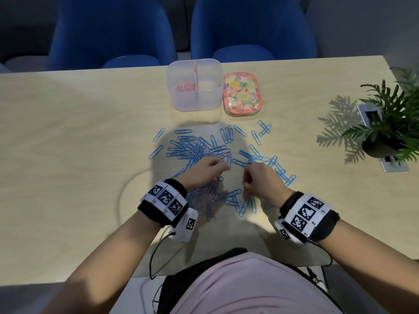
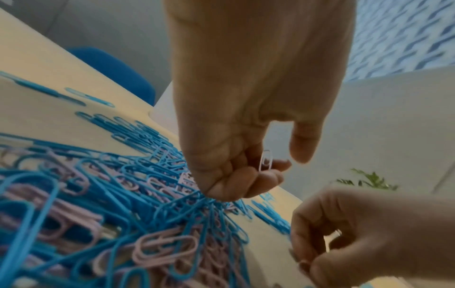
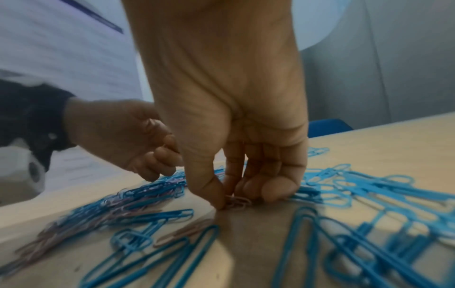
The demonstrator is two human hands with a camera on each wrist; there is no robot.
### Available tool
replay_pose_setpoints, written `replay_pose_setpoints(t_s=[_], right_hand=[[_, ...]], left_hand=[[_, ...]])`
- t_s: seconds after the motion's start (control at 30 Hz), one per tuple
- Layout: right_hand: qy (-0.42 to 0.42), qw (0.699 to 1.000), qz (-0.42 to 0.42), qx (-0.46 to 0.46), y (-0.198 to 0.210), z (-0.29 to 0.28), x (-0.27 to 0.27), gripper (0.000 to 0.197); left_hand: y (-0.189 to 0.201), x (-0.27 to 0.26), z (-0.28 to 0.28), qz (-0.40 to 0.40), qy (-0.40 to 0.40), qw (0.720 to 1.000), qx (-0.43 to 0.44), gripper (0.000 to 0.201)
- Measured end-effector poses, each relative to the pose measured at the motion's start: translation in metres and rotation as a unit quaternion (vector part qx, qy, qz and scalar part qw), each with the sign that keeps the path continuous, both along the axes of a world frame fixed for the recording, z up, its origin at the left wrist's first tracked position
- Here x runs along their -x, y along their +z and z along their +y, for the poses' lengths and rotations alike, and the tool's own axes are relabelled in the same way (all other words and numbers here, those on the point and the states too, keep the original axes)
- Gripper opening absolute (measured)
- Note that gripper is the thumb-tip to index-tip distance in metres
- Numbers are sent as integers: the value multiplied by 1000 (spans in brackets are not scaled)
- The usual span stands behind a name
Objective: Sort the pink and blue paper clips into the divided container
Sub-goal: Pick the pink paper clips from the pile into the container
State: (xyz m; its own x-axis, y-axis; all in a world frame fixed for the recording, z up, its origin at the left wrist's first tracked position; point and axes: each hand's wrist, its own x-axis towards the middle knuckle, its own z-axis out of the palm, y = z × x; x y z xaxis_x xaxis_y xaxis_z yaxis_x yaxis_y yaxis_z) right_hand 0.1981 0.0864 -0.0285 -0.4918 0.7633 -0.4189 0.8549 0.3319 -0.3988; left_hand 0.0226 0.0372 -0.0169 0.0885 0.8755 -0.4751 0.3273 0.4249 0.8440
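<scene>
A mixed heap of blue and pink paper clips (image 1: pixel 204 155) lies spread over the table middle. The clear divided container (image 1: pixel 195 100) stands behind it, with pink clips (image 1: pixel 184 87) in its left half. My left hand (image 1: pixel 210 168) hovers over the heap with curled fingers (image 2: pixel 246 183), holding a pink clip (image 2: pixel 265 159) against them. To its right, my right hand (image 1: pixel 249 177) has its thumb and fingers pinched on a few pink clips (image 3: pixel 237 201) at the table surface. Blue clips (image 3: pixel 369 185) lie all around it.
A floral tin lid (image 1: pixel 242 94) lies right of the container. A potted plant (image 1: pixel 390 128) stands at the table's right edge by a power socket (image 1: pixel 394 164). Two blue chairs (image 1: pixel 108 30) stand behind the table. A thin cable (image 1: pixel 127 191) loops at the left.
</scene>
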Motion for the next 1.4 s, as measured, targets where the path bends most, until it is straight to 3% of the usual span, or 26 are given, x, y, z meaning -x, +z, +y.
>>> replay_pose_setpoints(t_s=[0.07, 0.17, 0.23, 0.33, 0.47, 0.57, 0.67, 0.77, 0.83, 0.93, 1.07, 1.2, 1.3, 1.4], right_hand=[[28, 1000, -5, -9, -1, -2, 1, 11], [26, 999, 9, -31, -5, -7, -3, 15], [6, 999, 23, -38, -7, -7, -9, 15], [-8, 1000, 19, -12, -9, -6, -14, 14], [7, 999, 41, 8, -9, -4, -16, 15], [-21, 994, 98, 45, -7, 3, -24, 28], [-147, 946, 239, 163, -2, 4, -31, 26], [-200, 910, 276, 234, 5, -1, -31, 27], [-139, 937, 250, 202, 6, -6, -30, 24], [24, 991, 108, 74, -3, -13, -29, 10], [83, 997, 7, -6, -7, -17, -26, 13], [99, 995, 7, 33, -5, -10, -29, 11], [10, 983, 119, 136, 2, 0, -33, 27], [-125, 908, 273, 293, 9, 4, -26, 14]], left_hand=[[-7, -3, -2, 109, -75, 991, -37, 30], [-17, -7, -8, 277, -178, 941, -83, 22], [-17, -9, -12, 330, -223, 909, -120, 20], [-16, -14, -16, 364, -254, 887, -126, 23], [-17, -19, -18, 358, -259, 890, -112, 16], [-12, -14, -16, 281, -206, 934, -81, 8], [-9, -4, -14, 205, -129, 968, -67, 4], [-9, 6, -12, 165, -53, 982, -69, 10], [-11, 13, -10, 147, -13, 986, -71, 15], [-10, 18, -8, 112, 6, 992, -60, 20], [-5, 14, -7, 98, 26, 994, -49, 16], [-3, 11, -19, 107, -44, 992, -57, 5], [-7, 7, -31, 210, -185, 957, -77, 17], [-13, 7, -35, 302, -252, 912, -113, 14]])
